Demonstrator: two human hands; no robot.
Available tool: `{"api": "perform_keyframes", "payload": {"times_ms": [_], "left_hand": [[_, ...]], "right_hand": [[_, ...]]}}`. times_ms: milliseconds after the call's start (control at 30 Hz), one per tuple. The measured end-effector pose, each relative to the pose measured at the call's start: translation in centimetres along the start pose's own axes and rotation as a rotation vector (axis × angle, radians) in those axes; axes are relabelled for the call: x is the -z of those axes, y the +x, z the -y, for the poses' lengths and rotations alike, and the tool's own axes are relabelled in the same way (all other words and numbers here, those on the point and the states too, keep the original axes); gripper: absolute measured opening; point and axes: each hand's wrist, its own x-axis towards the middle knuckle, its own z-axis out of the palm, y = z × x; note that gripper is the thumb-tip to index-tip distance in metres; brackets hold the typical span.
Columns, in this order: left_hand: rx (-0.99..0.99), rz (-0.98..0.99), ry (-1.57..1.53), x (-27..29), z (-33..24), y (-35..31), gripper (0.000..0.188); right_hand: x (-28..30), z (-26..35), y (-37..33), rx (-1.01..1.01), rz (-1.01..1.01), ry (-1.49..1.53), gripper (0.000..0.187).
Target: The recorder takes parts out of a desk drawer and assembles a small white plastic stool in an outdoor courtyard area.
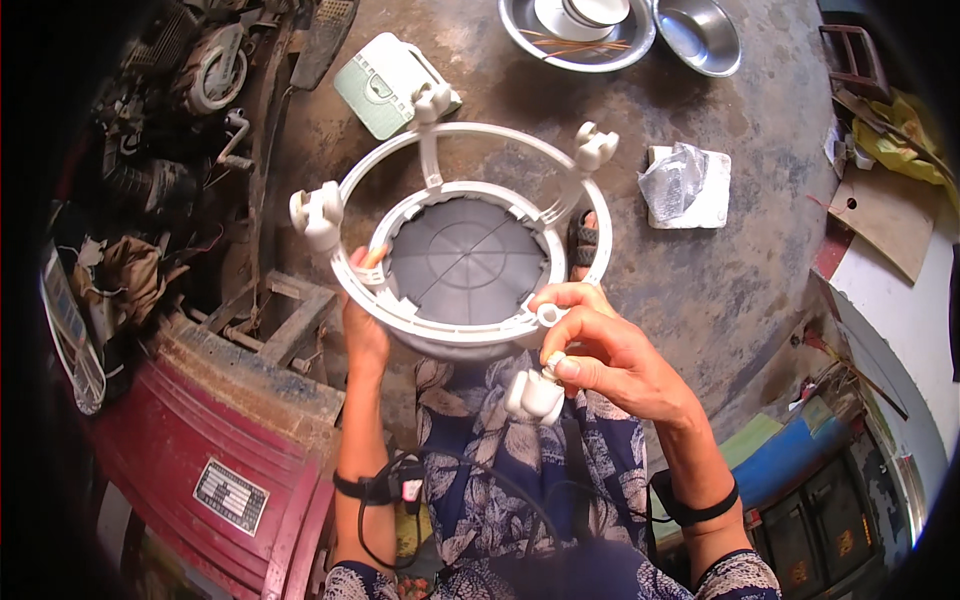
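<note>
A white round plastic stool frame (487,131) is upside down in front of me, its dark grey round seat (470,250) set inside the smaller ring. Fixed on its legs are a left caster (317,214), a far caster (431,101) and a right caster (596,146). My left hand (366,325) is closed on the frame's left side, partly hidden behind the ring. Between the thumb and fingers of my right hand (625,362) is a loose white caster (537,395), its wheels pointing down toward my lap. Just above it is the hollow end of a leg (549,314), close to my right fingers.
On the concrete floor ahead are a pale green and white plastic case (385,88), a metal basin (580,60) with bowls and sticks, a second basin (700,35), and a white block with clear plastic (690,187). Machinery and a red metal panel (200,450) stand at left.
</note>
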Motion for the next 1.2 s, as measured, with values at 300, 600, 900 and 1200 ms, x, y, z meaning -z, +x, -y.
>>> {"api": "perform_keyframes", "payload": {"times_ms": [300, 600, 900, 1200], "left_hand": [[0.615, 0.114, -0.578, -3.3, -2.9, 0.0, 0.040], [-0.120, 0.557, 0.034, -4.2, -12.4, -5.9, 0.053], [0.507, 0.668, -0.883, -3.0, -17.1, -5.7, 0.069], [0.274, 0.554, -0.671, -0.6, -15.9, -5.7, 0.035]], "right_hand": [[-3.1, -0.7, -1.8, 0.078, -0.179, 0.060, 0.008], [-5.0, -2.3, -2.8, 0.193, -0.264, -0.117, 0.012], [-5.5, -0.5, -4.4, 0.126, -0.194, 0.096, 0.014], [-2.6, 1.7, -7.6, 0.224, -0.182, -0.346, 0.011]]}}
